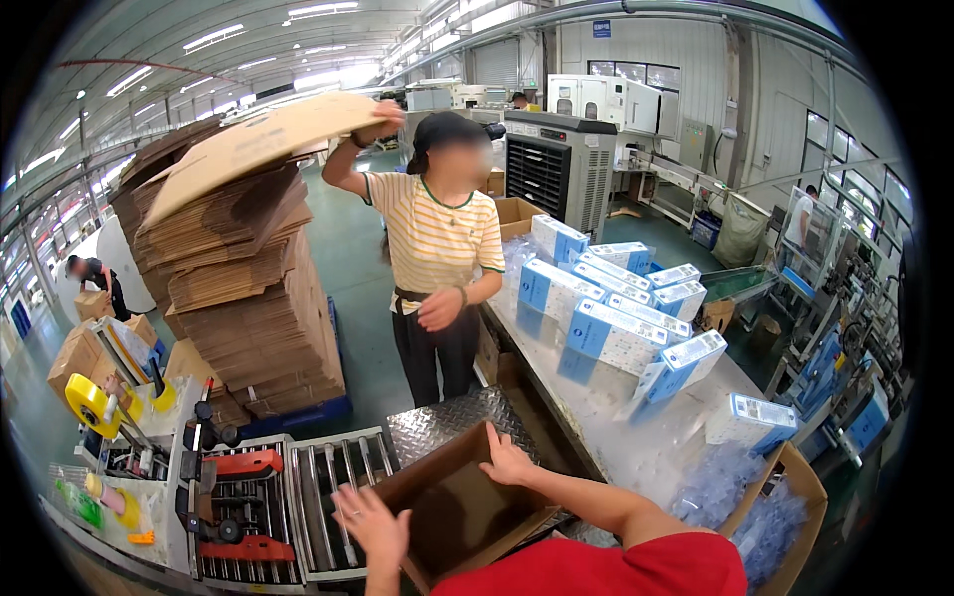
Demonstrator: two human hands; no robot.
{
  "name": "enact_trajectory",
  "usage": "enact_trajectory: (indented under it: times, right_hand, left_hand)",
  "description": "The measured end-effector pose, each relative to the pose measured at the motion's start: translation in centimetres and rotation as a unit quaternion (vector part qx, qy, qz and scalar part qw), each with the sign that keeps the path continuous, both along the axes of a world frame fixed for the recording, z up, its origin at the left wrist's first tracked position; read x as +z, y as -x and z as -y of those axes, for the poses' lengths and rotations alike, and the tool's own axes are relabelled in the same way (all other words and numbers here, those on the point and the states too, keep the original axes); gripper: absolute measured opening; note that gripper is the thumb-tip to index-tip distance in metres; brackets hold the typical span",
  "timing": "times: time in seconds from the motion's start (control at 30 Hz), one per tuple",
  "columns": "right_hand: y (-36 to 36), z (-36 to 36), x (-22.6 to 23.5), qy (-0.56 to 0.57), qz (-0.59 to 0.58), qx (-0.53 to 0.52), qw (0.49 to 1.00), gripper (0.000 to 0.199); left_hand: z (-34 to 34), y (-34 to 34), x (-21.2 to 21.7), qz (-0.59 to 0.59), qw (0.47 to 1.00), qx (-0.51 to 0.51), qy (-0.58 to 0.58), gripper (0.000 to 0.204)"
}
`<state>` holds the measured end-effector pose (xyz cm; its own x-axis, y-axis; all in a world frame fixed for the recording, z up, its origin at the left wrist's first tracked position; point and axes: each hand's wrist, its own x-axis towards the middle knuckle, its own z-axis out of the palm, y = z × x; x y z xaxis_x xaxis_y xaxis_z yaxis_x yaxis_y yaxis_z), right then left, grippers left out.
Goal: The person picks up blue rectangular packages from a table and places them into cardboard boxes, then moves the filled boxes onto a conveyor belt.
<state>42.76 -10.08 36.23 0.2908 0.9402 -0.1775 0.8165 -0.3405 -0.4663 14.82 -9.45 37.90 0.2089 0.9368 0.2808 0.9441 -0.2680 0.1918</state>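
An open brown cardboard box lies tilted in front of me at the end of a roller conveyor. My right hand rests flat on the box's far top edge. My left hand is spread open beside the box's left rim, just touching or nearly touching it. Neither hand grips anything.
A co-worker in a striped shirt lifts a flat cardboard sheet off a tall stack. Several blue-and-white boxes lie on the steel table at right. A tape machine sits left; a carton of clear plastic at lower right.
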Motion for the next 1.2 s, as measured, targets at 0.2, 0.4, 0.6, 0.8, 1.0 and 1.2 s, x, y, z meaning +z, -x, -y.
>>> enact_trajectory:
  times: [0.2, 0.4, 0.6, 0.8, 1.0, 1.2]
  right_hand:
    - [-1.7, -0.5, -2.6, -0.081, 0.153, 0.016, 0.985, 0.091]
    - [-6.0, -3.5, -5.1, -0.001, 0.129, -0.083, 0.988, 0.092]
    - [-8.1, 1.1, -7.9, 0.265, 0.02, -0.133, 0.955, 0.094]
    - [-16.8, 5.1, -16.0, 0.293, -0.107, 0.095, 0.945, 0.072]
    - [-30.2, 0.2, -2.6, -0.064, 0.194, -0.111, 0.973, 0.045]
    - [-44.0, -1.5, 3.3, 0.012, 0.299, -0.199, 0.933, 0.077]
  left_hand:
    - [-3.8, 10.0, -9.2, 0.216, 0.962, -0.016, 0.165, 0.038]
    - [-9.4, 19.9, -23.0, 0.567, 0.761, 0.105, 0.298, 0.024]
    - [-9.8, 19.3, -29.1, 0.597, 0.66, 0.157, 0.429, 0.022]
    - [-7.6, 12.0, -27.7, 0.654, 0.548, 0.139, 0.502, 0.021]
    - [-8.7, 13.5, -21.3, 0.387, 0.767, 0.119, 0.498, 0.023]
    - [-8.6, 1.7, -5.2, 0.033, 0.997, 0.052, 0.049, 0.074]
